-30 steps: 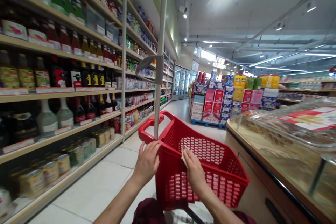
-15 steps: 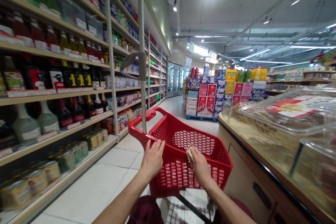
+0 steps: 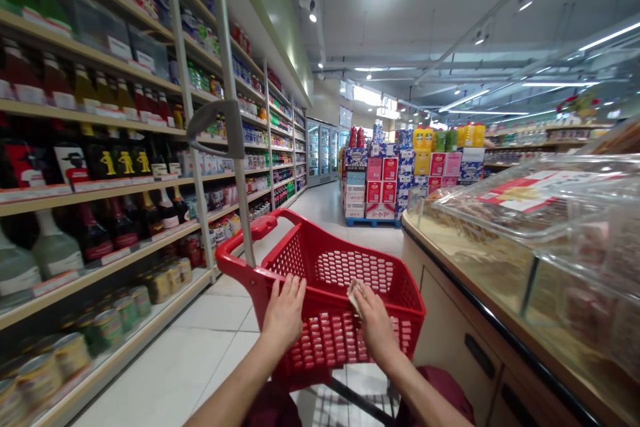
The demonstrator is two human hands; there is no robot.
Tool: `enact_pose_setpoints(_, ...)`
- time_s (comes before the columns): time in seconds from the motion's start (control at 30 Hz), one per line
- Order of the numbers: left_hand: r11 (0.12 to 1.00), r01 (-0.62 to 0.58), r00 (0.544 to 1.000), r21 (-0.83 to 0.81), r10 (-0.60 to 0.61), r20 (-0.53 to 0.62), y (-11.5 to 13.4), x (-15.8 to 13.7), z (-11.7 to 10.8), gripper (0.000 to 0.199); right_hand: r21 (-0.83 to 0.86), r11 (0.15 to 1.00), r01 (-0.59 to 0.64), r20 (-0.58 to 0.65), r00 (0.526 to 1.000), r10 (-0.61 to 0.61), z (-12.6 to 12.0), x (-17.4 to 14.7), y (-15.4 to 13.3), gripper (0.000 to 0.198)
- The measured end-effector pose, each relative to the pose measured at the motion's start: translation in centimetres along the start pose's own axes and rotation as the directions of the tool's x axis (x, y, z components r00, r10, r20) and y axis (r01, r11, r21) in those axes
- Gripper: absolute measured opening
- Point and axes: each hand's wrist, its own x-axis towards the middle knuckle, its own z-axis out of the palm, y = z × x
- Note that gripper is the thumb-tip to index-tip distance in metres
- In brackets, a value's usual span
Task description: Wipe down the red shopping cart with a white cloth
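A red plastic shopping cart [image 3: 345, 340] stands right in front of me, its long side toward me. My left hand [image 3: 287, 313] lies with fingers stretched out on the near rim, close to the cart's handle [image 3: 257, 227]. Farther right along the same rim is my right hand [image 3: 375, 320], holding a crumpled pale cloth [image 3: 355, 292] against the red plastic. The palm side and part of the cloth are hidden from me. The visible basket interior shows red perforated walls. A grey pole with a loop-shaped grip [image 3: 217, 130] rises from the handle end.
Shelves [image 3: 100, 193] of bottles and cans line the left side. At right, close to the cart, runs a wood-panelled display counter [image 3: 445, 320] bearing clear plastic food packs [image 3: 530, 193]. Stacked drink cartons [image 3: 383, 190] stand on a blue pallet [image 3: 370, 221] ahead, with glass-door coolers [image 3: 320, 153] behind.
The view has shifted, so the cart, shelves and counter sit farther left in it. Both hands stay at the near rim, and the cloth remains in my right hand.
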Motion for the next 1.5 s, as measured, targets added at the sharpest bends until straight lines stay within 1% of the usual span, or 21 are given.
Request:
enact_pose_setpoints(0.1, 1.000, -0.004, 0.999, -0.012, 0.004, 0.043, 0.6, -0.2, -0.3, 0.066, -0.015, 0.999, 0.053, 0.043, 0.998, -0.052, 0.0, 0.0, -0.3, 0.058)
enact_pose_setpoints(0.2, 1.000, -0.019, 0.999, -0.020, 0.020, 0.048, 0.7, -0.4, -0.2, 0.068, -0.071, 0.997, 0.024, 0.091, 0.996, -0.018, -1.5, -1.2, 2.7, 0.056)
enact_pose_setpoints(0.27, 0.999, -0.022, 0.999, -0.037, 0.024, 0.045, 0.8, -0.5, 0.0, 0.069, -0.135, 0.990, -0.048, 0.105, 0.992, 0.063, -3.1, -2.6, 5.9, 0.055)
enact_pose_setpoints(0.33, 0.998, -0.018, 0.999, -0.054, 0.021, 0.042, 1.0, -0.5, 0.0, 0.069, -0.212, 0.965, -0.152, 0.093, 0.980, 0.175, -4.5, -3.9, 8.9, 0.056)
enact_pose_setpoints(0.4, 0.998, -0.013, 0.999, -0.058, 0.015, 0.042, 1.2, -0.5, 0.0, 0.069, -0.262, 0.931, -0.254, 0.055, 0.959, 0.277, -5.1, -4.8, 10.6, 0.056)
enact_pose_setpoints(0.43, 0.998, -0.010, 0.999, -0.058, 0.012, 0.041, 1.4, -0.5, 0.0, 0.069, -0.266, 0.918, -0.293, 0.034, 0.949, 0.313, -5.1, -4.9, 10.9, 0.056)
enact_pose_setpoints(0.57, 0.998, -0.014, 0.999, -0.066, 0.017, 0.036, 1.9, -0.5, 0.1, 0.069, -0.197, 0.900, -0.390, -0.021, 0.919, 0.393, -3.5, -3.9, 9.9, 0.057)
enact_pose_setpoints(0.63, 0.998, -0.017, 0.999, -0.065, 0.019, 0.036, 1.9, -0.4, 0.2, 0.070, -0.148, 0.902, -0.406, -0.012, 0.913, 0.409, -3.0, -3.1, 9.7, 0.057)
enact_pose_setpoints(0.77, 0.999, -0.006, 0.999, -0.040, 0.007, 0.032, 1.7, 0.0, 0.5, 0.071, -0.036, 0.931, -0.364, 0.082, 0.927, 0.365, -3.4, -2.7, 11.0, 0.058)
enact_pose_setpoints(0.83, 1.000, -0.004, 1.000, -0.031, 0.005, 0.026, 1.6, 0.2, 0.6, 0.070, -0.022, 0.927, -0.374, 0.085, 0.923, 0.374, -3.9, -3.0, 11.1, 0.059)
enact_pose_setpoints(0.9, 1.000, -0.002, 1.000, -0.023, 0.003, 0.012, 1.6, 0.3, 0.7, 0.070, -0.014, 0.926, -0.378, 0.066, 0.924, 0.378, -4.0, -3.2, 10.2, 0.062)
enact_pose_setpoints(0.97, 1.000, -0.002, 1.000, -0.011, 0.001, -0.007, 1.6, 0.4, 0.8, 0.069, 0.032, 0.947, -0.321, 0.051, 0.946, 0.319, -3.7, -3.1, 8.3, 0.068)
enact_pose_setpoints(1.03, 1.000, -0.003, 1.000, 0.005, 0.003, -0.018, 1.6, 0.4, 0.9, 0.069, 0.100, 0.970, -0.221, 0.054, 0.975, 0.217, -3.2, -2.8, 6.5, 0.073)
enact_pose_setpoints(1.1, 1.000, -0.007, 1.000, 0.017, 0.007, -0.015, 1.5, 0.4, 0.9, 0.070, 0.137, 0.978, -0.160, 0.054, 0.987, 0.154, -2.8, -2.6, 6.0, 0.072)
enact_pose_setpoints(1.13, 1.000, -0.008, 1.000, 0.019, 0.008, -0.009, 1.5, 0.4, 0.9, 0.070, 0.136, 0.978, -0.159, 0.051, 0.987, 0.153, -2.8, -2.6, 6.3, 0.070)
enact_pose_setpoints(1.2, 1.000, -0.010, 1.000, 0.014, 0.010, 0.007, 1.5, 0.3, 0.8, 0.070, 0.097, 0.968, -0.231, 0.030, 0.973, 0.229, -3.2, -2.8, 8.1, 0.062)
enact_pose_setpoints(1.3, 1.000, -0.009, 1.000, 0.000, 0.009, 0.015, 1.6, 0.3, 1.0, 0.071, -0.001, 0.902, -0.432, -0.005, 0.902, 0.432, -4.6, -3.4, 11.0, 0.054)
enact_pose_setpoints(1.33, 1.000, -0.007, 1.000, -0.005, 0.007, 0.013, 1.7, 0.3, 1.0, 0.071, -0.022, 0.880, -0.475, -0.012, 0.880, 0.475, -5.1, -3.6, 11.5, 0.054)
enact_pose_setpoints(1.37, 1.000, -0.005, 1.000, -0.008, 0.005, 0.010, 1.8, 0.3, 1.1, 0.071, -0.031, 0.872, -0.488, -0.011, 0.873, 0.488, -5.5, -3.8, 11.5, 0.054)
enact_pose_setpoints(1.4, 1.000, -0.004, 1.000, -0.010, 0.004, 0.007, 2.0, 0.3, 1.1, 0.070, -0.025, 0.882, -0.470, -0.003, 0.883, 0.470, -5.8, -4.0, 11.1, 0.055)
enact_pose_setpoints(1.5, 1.000, -0.008, 1.000, -0.007, 0.008, 0.007, 2.4, 0.3, 1.0, 0.068, 0.036, 0.945, -0.324, 0.040, 0.946, 0.323, -5.3, -5.8, 8.7, 0.057)
